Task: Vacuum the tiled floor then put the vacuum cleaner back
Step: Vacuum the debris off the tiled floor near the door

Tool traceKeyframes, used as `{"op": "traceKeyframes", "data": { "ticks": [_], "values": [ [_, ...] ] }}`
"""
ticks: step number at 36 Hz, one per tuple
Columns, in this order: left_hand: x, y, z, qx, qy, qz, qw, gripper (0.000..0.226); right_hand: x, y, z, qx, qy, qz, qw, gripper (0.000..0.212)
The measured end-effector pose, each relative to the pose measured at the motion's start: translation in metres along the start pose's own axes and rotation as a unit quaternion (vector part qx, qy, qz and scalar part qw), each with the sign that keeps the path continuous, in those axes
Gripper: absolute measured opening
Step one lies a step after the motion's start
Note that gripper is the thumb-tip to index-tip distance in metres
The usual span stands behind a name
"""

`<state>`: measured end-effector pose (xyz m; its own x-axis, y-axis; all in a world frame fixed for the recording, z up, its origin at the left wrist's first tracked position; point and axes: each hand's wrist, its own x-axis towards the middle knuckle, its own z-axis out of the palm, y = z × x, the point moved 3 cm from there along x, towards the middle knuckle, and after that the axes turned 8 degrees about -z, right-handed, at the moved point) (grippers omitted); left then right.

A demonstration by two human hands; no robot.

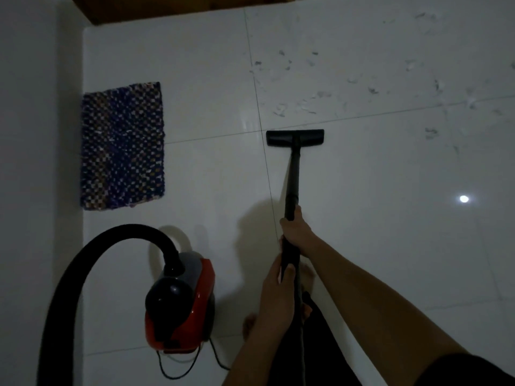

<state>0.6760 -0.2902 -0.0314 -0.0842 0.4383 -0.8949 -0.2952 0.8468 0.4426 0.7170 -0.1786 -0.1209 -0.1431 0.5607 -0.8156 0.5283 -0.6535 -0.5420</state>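
- Right grip (296, 234) — a bare hand — is curled round the black tube (292, 176). It is the farther of the two holds, with the arm stretched forward.
- Left grip (277, 293) is wrapped round the same tube lower down, nearer the body, with the thumb lying across the tube.
- The tube runs forward and down to the floor head (295, 137), which sits flat on the tiled floor (390, 246) just beside a crossing of grout lines.
- Pale scraps (306, 107) lie scattered over the tiles beyond and to the right of the head, none touching it.
- The vacuum cleaner (181, 302) — red and black — stands on the floor left of the hands, near the wall (28, 135).
- A thick black hose (125, 233) arches up from its top and runs off the lower left edge.
- A thin cord (161, 369) loops on the floor under the cleaner.
- A checked mat (122, 146) lies against the wall, farther on than the cleaner.
- A bright round reflection (464, 199) shows on a tile at right.
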Motion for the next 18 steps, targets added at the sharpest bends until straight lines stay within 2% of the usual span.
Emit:
{"op": "traceKeyframes", "data": {
  "ticks": [6, 10, 12, 15, 18],
  "values": [
    [0.029, 0.034, 0.004, -0.027, 0.031, -0.009, 0.999, 0.025, 0.037, -0.035, -0.006, -0.005, -0.024, -0.003, 1.000, 0.071],
    [0.050, 0.055, 0.000, -0.022, 0.053, -0.020, 0.998, 0.034, 0.061, -0.057, -0.004, 0.004, -0.035, 0.001, 0.999, 0.074],
    [0.057, 0.067, -0.003, -0.029, 0.056, -0.018, 0.998, 0.032, 0.072, -0.068, -0.002, 0.003, -0.040, -0.002, 0.999, 0.074],
    [0.071, 0.083, -0.011, -0.023, 0.062, -0.033, 0.997, 0.041, 0.087, -0.085, 0.001, 0.001, -0.045, -0.003, 0.999, 0.074],
    [0.082, 0.104, -0.022, -0.034, 0.043, -0.017, 0.998, 0.033, 0.102, -0.105, 0.007, 0.002, -0.046, -0.002, 0.999, 0.074]
  ]
}}
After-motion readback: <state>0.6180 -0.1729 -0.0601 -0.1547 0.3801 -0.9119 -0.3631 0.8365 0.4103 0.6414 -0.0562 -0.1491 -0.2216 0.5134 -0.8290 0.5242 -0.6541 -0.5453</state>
